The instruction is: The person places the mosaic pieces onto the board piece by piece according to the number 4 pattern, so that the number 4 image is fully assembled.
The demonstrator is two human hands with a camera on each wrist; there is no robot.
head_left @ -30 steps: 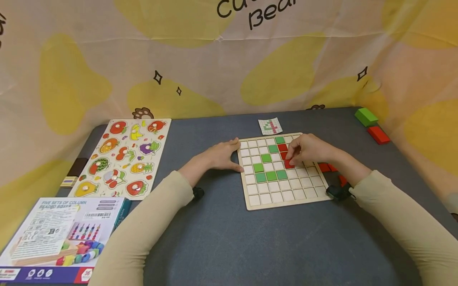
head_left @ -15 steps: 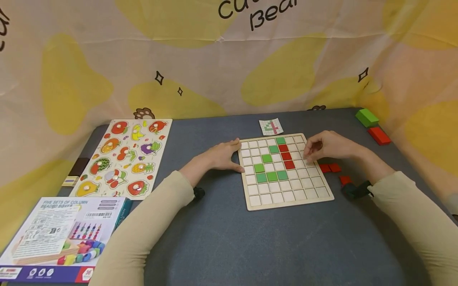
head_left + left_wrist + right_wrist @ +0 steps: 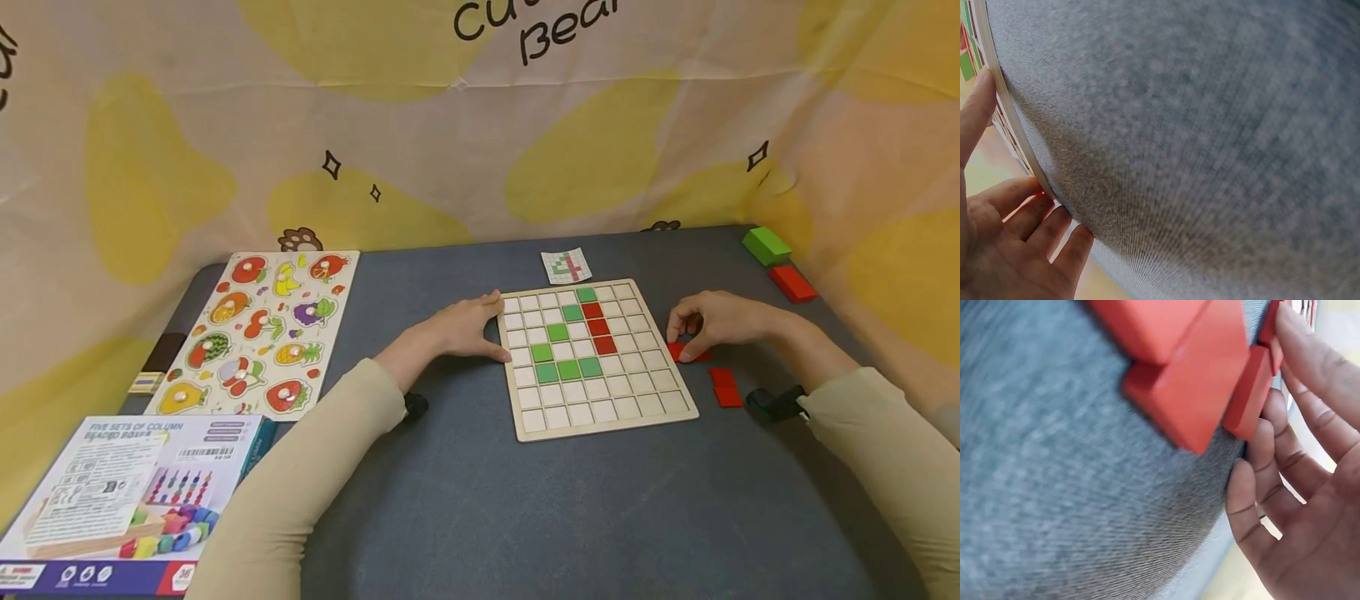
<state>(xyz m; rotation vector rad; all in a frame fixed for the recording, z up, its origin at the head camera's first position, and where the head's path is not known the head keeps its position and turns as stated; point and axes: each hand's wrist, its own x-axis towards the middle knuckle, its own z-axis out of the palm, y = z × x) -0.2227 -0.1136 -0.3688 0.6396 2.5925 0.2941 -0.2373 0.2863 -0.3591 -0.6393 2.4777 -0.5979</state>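
A wooden grid board (image 3: 609, 431) with white squares lies on the dark table, bearing several green tiles (image 3: 568, 369) and a column of three red tiles (image 3: 598, 327). My left hand (image 3: 468, 325) steadies its left edge; the thumb and extended fingers touch the rim in the left wrist view. To the right of the board, my right hand (image 3: 723, 318) pinches a loose red tile (image 3: 677, 352) between thumb and index finger, down at the table. Its other fingers are bent beside a neighbouring red tile (image 3: 1249, 394). Two more loose red tiles (image 3: 725, 388) lie nearer the right wrist.
Behind the board lies a small pattern card (image 3: 566, 267) showing a green and red 4. Green (image 3: 767, 246) and red (image 3: 792, 284) blocks sit at the far right. A fruit puzzle board (image 3: 258, 333) and a beaded-toy box (image 3: 135, 500) occupy the left side.
My right hand has let go of the lowest red tile in the board's column, moved right off the board and come down on a loose red tile. My left hand has stayed in place.
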